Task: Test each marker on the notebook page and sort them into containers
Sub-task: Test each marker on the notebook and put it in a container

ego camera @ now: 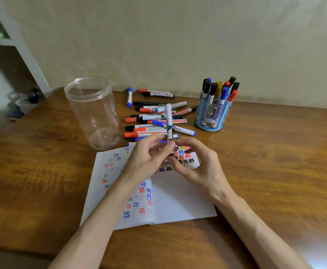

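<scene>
An open notebook (178, 200) lies on the wooden table, its pages covered with red, blue and black test marks. Above it my left hand (147, 160) holds a white marker (168, 119) upright by its lower end. My right hand (197, 164) meets it at the same lower end, fingertips pinched there; whether a cap is in them is hidden. A pile of markers (151, 115) with red, blue and black caps lies behind the notebook. A clear plastic jar (92, 111) stands empty at the left. A blue pen holder (212, 115) at the right holds several markers.
The table (275, 171) backs onto a pale wall. A white shelf unit and a small bin (22, 105) with clutter stand off the table's left edge.
</scene>
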`<state>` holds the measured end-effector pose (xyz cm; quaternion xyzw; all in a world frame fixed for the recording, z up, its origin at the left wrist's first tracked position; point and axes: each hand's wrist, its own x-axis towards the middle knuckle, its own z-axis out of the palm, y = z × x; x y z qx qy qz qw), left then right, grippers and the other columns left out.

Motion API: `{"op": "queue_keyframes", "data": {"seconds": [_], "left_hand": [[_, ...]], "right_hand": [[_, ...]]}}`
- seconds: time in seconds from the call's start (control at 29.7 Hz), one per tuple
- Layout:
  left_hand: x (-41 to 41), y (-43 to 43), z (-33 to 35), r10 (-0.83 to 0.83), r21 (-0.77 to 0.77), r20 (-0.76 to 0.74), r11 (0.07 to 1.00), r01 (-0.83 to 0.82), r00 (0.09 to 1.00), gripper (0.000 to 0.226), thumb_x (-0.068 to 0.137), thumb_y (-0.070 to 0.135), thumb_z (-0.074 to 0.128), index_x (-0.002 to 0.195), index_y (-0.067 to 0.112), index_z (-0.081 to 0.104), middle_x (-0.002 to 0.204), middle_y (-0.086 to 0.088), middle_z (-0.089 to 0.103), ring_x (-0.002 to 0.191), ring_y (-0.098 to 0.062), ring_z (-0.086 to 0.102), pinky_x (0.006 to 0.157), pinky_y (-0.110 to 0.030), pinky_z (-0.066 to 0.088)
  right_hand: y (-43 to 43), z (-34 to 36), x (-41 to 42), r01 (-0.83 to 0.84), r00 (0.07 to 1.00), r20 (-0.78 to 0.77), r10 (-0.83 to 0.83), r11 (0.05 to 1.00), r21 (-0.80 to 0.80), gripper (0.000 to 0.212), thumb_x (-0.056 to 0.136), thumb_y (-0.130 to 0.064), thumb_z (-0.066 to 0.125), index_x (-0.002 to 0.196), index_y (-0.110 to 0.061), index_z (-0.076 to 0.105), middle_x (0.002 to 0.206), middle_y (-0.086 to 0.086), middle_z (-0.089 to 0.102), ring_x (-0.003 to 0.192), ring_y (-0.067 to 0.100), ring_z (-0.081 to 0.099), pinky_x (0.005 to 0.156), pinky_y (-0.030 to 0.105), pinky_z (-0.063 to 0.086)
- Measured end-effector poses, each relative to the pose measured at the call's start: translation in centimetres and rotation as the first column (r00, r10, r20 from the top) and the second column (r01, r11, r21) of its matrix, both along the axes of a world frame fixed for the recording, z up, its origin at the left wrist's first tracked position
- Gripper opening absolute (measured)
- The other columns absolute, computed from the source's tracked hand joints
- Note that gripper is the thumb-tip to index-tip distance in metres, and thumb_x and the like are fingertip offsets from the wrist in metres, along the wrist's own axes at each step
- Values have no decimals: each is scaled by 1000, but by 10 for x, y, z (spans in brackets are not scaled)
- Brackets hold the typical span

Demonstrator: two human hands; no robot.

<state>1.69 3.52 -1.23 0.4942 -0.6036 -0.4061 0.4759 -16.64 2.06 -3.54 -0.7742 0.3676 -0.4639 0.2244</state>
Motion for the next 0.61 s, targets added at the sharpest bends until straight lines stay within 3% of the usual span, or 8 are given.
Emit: {"op": "queue_keyframes", "data": {"seconds": [0.1,0.24,0.34,0.47,0.61], "left_hand": [[3,-1,-1,15,-3,-15,1000,-15,1000,30,100,23,66,129,17,63,104,1,78,92,-16,76,75,-34,63],[3,-2,-5,-10,-65,115,998,18,993,32,98,18,67,130,17,66,91,1,78,80,-17,76,71,-32,62],[1,1,-6,-36,-86,205,995,55,978,36,94,7,70,127,23,68,96,4,77,84,-10,75,78,-26,61],[1,1,-10,-18,-86,278,995,43,961,30,91,19,74,121,23,70,102,14,76,92,-1,73,84,-30,62],[-3,3,-9,-54,-79,269,994,78,962,19,97,19,69,115,15,74,96,7,78,87,-5,74,81,-30,61]], "right_hand": [[5,3,2,-24,1000,9,23,995,101,29,96,-28,75,125,-20,74,118,-14,75,110,6,70,93,19,52],[1,8,2,32,983,169,-74,970,239,12,96,-35,74,97,-23,77,87,-13,77,75,5,69,69,20,51],[3,13,2,-56,950,307,-54,939,339,11,96,-21,74,88,-13,74,68,-13,72,58,2,63,57,14,45],[4,14,-1,-85,937,345,-46,932,354,13,99,-19,71,93,-8,75,66,-7,71,57,6,63,56,18,49],[6,18,-2,-79,951,305,-39,927,366,15,100,-20,70,88,-13,74,68,-3,72,61,8,65,58,20,52]]}}
